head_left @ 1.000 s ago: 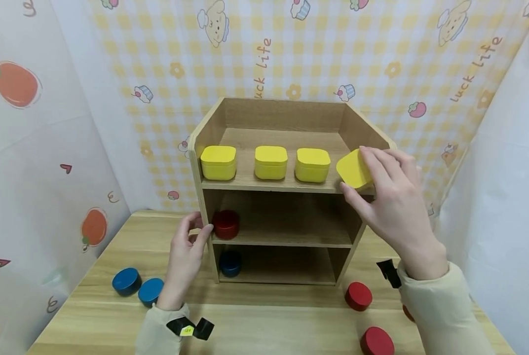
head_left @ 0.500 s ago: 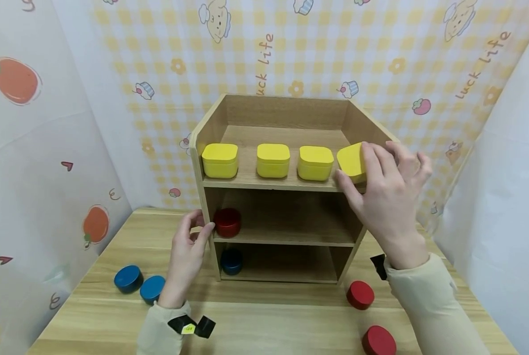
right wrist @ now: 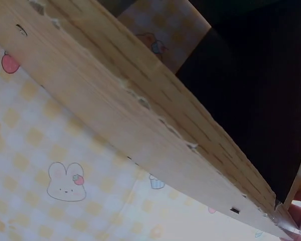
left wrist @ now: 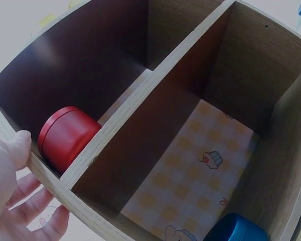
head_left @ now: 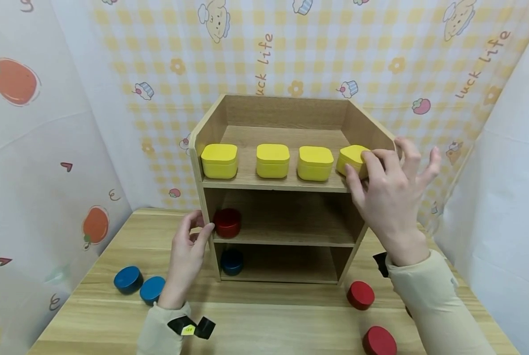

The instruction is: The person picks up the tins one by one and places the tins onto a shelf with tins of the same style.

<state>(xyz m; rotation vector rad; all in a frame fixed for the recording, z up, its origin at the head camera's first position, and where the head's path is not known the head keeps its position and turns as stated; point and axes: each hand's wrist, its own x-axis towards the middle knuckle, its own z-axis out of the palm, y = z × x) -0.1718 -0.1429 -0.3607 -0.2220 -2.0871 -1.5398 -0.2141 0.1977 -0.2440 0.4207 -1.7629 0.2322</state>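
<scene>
A three-level wooden shelf stands on the table. Along the front of its top board, a row of yellow rounded-square boxes sits upright. At the row's right end, my right hand pinches another yellow box between thumb and index finger; this one is turned at an angle and partly hidden by the fingers. My left hand grips the shelf's left side panel, thumb at the front edge and fingers on the outer side. Right by that thumb, a red round tin rests on the middle level.
A blue round tin is on the shelf's bottom level, at the left. Two blue tins lie left on the wooden table. Red tins lie at the right, one mostly behind the right sleeve. Patterned cloth hangs behind.
The yellow box in my right hand has gone from tilted to standing level on the top board. My right ring and little fingers have spread. The left hand keeps its place.
</scene>
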